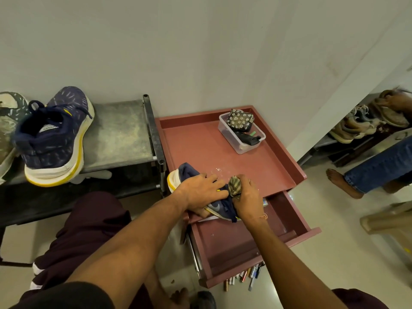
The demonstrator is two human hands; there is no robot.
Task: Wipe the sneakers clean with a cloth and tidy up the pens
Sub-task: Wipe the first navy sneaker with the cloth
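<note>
A navy sneaker [187, 172] with a white and yellow sole lies on its side at the near edge of the red cabinet top [200, 150]. My left hand [201, 190] presses flat on its upper and holds it down. My right hand [246, 197] grips a bunched striped cloth [234, 185] against the shoe's side. The matching navy sneaker [53, 137] stands on the grey shoe rack [120, 134] at the left. Several pens [245, 275] lie on the floor beneath the front of the open red drawer [234, 241].
A clear plastic box [242, 134] holding a flowered pouch and small items sits at the back of the cabinet top. A worn grey shoe [6, 121] is at the far left. Another person's bare foot [341, 184] and a rack of shoes [365, 123] are at the right.
</note>
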